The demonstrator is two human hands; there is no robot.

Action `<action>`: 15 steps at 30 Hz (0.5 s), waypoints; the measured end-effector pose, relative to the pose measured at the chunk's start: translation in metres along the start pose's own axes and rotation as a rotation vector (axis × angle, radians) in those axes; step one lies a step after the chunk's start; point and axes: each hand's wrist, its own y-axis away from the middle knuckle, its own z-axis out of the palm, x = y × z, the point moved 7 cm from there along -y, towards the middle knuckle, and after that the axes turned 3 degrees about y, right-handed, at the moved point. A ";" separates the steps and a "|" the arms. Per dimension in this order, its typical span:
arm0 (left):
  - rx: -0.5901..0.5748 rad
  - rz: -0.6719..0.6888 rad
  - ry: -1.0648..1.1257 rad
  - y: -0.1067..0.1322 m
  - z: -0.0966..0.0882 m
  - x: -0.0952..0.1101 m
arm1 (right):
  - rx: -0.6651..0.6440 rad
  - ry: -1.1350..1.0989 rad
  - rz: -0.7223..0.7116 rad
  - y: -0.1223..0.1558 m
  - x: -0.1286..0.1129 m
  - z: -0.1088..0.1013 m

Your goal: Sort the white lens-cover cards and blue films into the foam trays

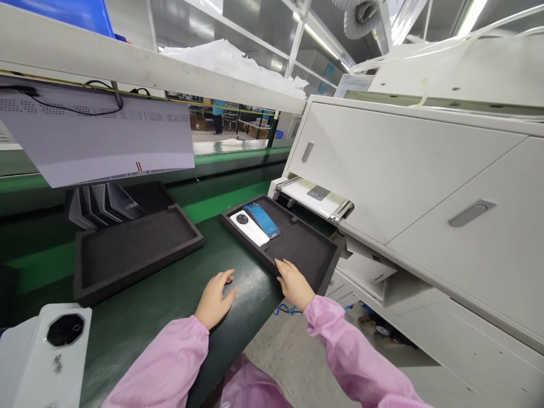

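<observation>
Resting flat, left hand (215,299); right hand (294,285) grips black tray (297,249) edge.

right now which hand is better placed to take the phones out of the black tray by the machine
Right, probably. The right hand already rests on the near rim of the black tray holding the white phone and blue phone. The left hand lies flat on the green belt, apart from that tray.

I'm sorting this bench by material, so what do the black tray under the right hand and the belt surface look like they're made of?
Black tray: probably dense foam, matte, with thick soft-looking walls. Belt: likely rubber or PVC, dark green with a slight sheen.
</observation>
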 end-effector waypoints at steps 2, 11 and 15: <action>-0.004 0.006 -0.003 0.000 0.000 0.000 | -0.013 -0.032 -0.008 -0.012 0.005 -0.006; -0.013 0.003 -0.031 0.003 -0.004 0.003 | -0.040 -0.136 0.287 -0.180 0.041 -0.052; -0.001 -0.003 -0.048 -0.003 -0.003 0.002 | -0.144 -0.146 0.382 -0.231 0.044 -0.039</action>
